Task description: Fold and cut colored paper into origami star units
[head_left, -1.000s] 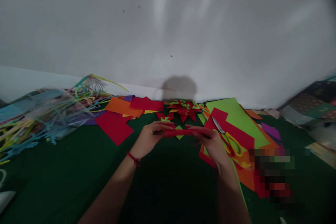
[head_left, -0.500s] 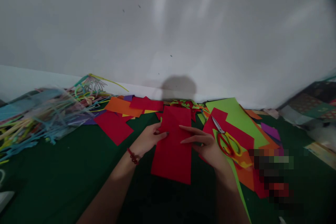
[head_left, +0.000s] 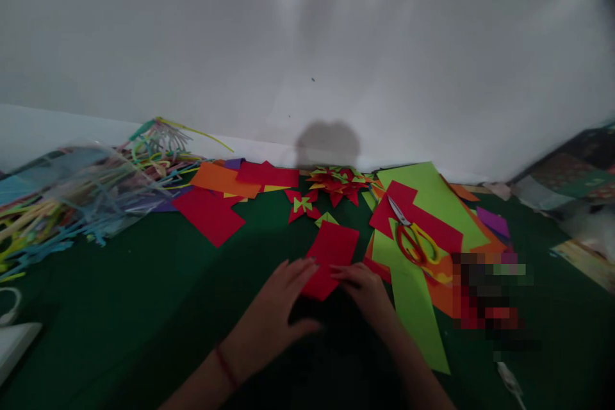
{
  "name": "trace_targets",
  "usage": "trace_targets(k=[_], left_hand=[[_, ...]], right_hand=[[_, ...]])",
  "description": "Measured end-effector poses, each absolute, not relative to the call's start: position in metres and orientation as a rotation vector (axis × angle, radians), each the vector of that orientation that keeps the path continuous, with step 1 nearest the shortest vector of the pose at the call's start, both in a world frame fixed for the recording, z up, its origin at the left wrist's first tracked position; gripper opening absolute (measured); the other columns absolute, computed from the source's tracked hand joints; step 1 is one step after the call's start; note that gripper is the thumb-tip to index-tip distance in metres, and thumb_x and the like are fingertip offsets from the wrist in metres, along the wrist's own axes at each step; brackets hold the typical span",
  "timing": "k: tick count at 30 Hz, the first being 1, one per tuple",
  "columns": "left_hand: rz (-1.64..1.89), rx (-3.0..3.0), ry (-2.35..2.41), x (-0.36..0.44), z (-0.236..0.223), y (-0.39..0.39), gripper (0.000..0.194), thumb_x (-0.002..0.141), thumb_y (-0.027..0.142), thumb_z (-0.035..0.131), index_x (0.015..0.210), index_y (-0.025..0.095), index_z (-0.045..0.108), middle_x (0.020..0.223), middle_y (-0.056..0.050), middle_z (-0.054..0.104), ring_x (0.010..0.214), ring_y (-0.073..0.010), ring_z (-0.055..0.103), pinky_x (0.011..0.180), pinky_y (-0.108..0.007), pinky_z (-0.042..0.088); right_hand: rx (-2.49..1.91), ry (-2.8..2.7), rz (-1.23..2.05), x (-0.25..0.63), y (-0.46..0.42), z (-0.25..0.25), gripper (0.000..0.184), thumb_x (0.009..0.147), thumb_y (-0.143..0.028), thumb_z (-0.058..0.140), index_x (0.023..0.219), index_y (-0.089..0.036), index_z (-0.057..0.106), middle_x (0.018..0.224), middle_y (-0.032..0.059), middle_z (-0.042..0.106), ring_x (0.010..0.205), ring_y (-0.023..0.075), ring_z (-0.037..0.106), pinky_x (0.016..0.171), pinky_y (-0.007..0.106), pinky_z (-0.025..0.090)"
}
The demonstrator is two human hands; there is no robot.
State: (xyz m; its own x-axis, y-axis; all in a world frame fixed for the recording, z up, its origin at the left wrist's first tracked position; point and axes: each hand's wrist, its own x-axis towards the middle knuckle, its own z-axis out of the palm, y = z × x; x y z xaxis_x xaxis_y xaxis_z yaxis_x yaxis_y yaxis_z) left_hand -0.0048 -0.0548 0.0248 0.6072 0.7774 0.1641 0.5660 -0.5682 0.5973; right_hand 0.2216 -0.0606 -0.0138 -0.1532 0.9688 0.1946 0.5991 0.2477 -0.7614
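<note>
A sheet of red paper (head_left: 334, 245) lies on the green tabletop before me, folded over so it looks about half its former length. My left hand (head_left: 288, 295) rests its stretched fingertips on the lower left of the sheet, thumb spread away below. At the sheet's lower right edge, my right hand (head_left: 362, 285) has its fingers drawn together on the paper; its thumb is hidden. Just beyond the sheet are a small green folded piece (head_left: 327, 220) and a red and green paper star (head_left: 302, 205). More folded red, orange and green stars (head_left: 339, 182) are piled behind.
Scissors (head_left: 416, 243) with red and yellow handles lie on coloured sheets at right, beside a long green strip (head_left: 418, 314). Coloured pipe cleaners (head_left: 158, 147) and a clear plastic bag (head_left: 110, 179) are heaped at left. A white wall (head_left: 240, 77) stands behind the table.
The red sheet has gone from a long rectangle to a shorter folded shape. Both hands have moved down toward its near edge, and the stars behind it have come into view.
</note>
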Motion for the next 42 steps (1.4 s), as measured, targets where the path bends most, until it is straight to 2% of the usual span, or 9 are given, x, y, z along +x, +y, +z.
trace_targets(k=[2,5,9,13,28,34,37,40,42], left_hand=[[0.434,2.482,1.012,-0.004,0.008,-0.077,0.068,0.074,0.028,0.062,0.134,0.023,0.029,0.136,-0.007,0.039,0.122,-0.0249,0.037,0.101,-0.044,0.032],[0.361,2.605,0.949,-0.003,-0.017,-0.089,0.044,0.082,0.007,0.047,0.123,0.022,0.044,0.126,-0.005,0.051,0.113,-0.0191,0.047,0.096,-0.038,0.039],[0.427,2.531,0.989,-0.006,-0.027,-0.083,0.032,0.083,0.008,0.046,0.112,0.020,0.052,0.118,-0.003,0.056,0.108,-0.0168,0.051,0.094,-0.036,0.041],[0.460,2.310,1.220,-0.011,-0.019,-0.075,0.017,0.082,0.012,0.049,0.096,0.018,0.057,0.107,-0.004,0.060,0.098,-0.0169,0.055,0.088,-0.036,0.045],[0.459,2.138,1.265,-0.014,-0.020,-0.072,0.021,0.081,0.016,0.052,0.101,0.021,0.054,0.113,-0.002,0.055,0.103,-0.0181,0.050,0.089,-0.036,0.043],[0.443,2.209,1.237,-0.017,-0.018,-0.071,0.013,0.082,0.016,0.050,0.093,0.020,0.055,0.111,-0.003,0.056,0.100,-0.0181,0.052,0.084,-0.035,0.046],[0.441,2.367,1.157,-0.019,-0.013,-0.074,0.015,0.084,0.013,0.044,0.094,0.019,0.055,0.104,-0.005,0.060,0.094,-0.0186,0.055,0.081,-0.036,0.046],[0.460,2.533,1.084,-0.016,-0.007,-0.083,0.020,0.085,0.011,0.043,0.102,0.018,0.052,0.106,-0.007,0.060,0.097,-0.0206,0.054,0.082,-0.038,0.044],[0.409,2.598,1.029,-0.010,-0.001,-0.089,0.020,0.085,0.010,0.041,0.100,0.018,0.052,0.102,-0.006,0.061,0.093,-0.0204,0.056,0.080,-0.038,0.044]], right_hand=[[-1.455,-1.897,0.708,0.223,-0.077,-0.027,0.024,0.076,-0.012,0.058,0.087,-0.030,0.068,0.101,-0.0016,0.067,0.082,0.0186,0.057,0.072,0.035,0.048],[-1.479,-1.981,0.623,0.222,-0.094,-0.035,0.027,0.075,-0.013,0.060,0.094,-0.032,0.066,0.113,-0.0014,0.061,0.085,0.0198,0.053,0.076,0.038,0.046],[-1.472,-1.982,0.551,0.217,-0.100,-0.035,0.021,0.077,-0.017,0.059,0.092,-0.029,0.067,0.104,0.0041,0.060,0.091,0.0212,0.051,0.078,0.039,0.045],[-1.504,-1.935,0.642,0.217,-0.098,-0.035,0.014,0.078,-0.017,0.058,0.085,-0.026,0.065,0.092,0.0044,0.057,0.087,0.0196,0.054,0.076,0.037,0.046],[-1.504,-1.834,0.763,0.219,-0.095,-0.039,0.007,0.077,-0.019,0.058,0.082,-0.024,0.061,0.092,0.0033,0.058,0.089,0.0186,0.055,0.078,0.035,0.047],[-1.497,-1.842,0.757,0.220,-0.096,-0.038,0.008,0.078,-0.020,0.056,0.083,-0.024,0.062,0.093,0.0042,0.059,0.089,0.0197,0.056,0.078,0.038,0.048],[-1.508,-1.766,0.706,0.219,-0.096,-0.032,0.020,0.082,-0.019,0.049,0.098,-0.026,0.060,0.108,0.0067,0.056,0.102,0.0218,0.053,0.084,0.041,0.046],[-1.504,-1.721,0.595,0.219,-0.097,-0.030,0.037,0.083,-0.013,0.042,0.116,-0.026,0.051,0.131,0.0077,0.042,0.119,0.0227,0.040,0.096,0.045,0.037],[-1.451,-1.831,0.600,0.220,-0.096,-0.031,0.039,0.080,-0.009,0.045,0.115,-0.027,0.053,0.133,0.0064,0.040,0.124,0.0225,0.035,0.099,0.047,0.033]])
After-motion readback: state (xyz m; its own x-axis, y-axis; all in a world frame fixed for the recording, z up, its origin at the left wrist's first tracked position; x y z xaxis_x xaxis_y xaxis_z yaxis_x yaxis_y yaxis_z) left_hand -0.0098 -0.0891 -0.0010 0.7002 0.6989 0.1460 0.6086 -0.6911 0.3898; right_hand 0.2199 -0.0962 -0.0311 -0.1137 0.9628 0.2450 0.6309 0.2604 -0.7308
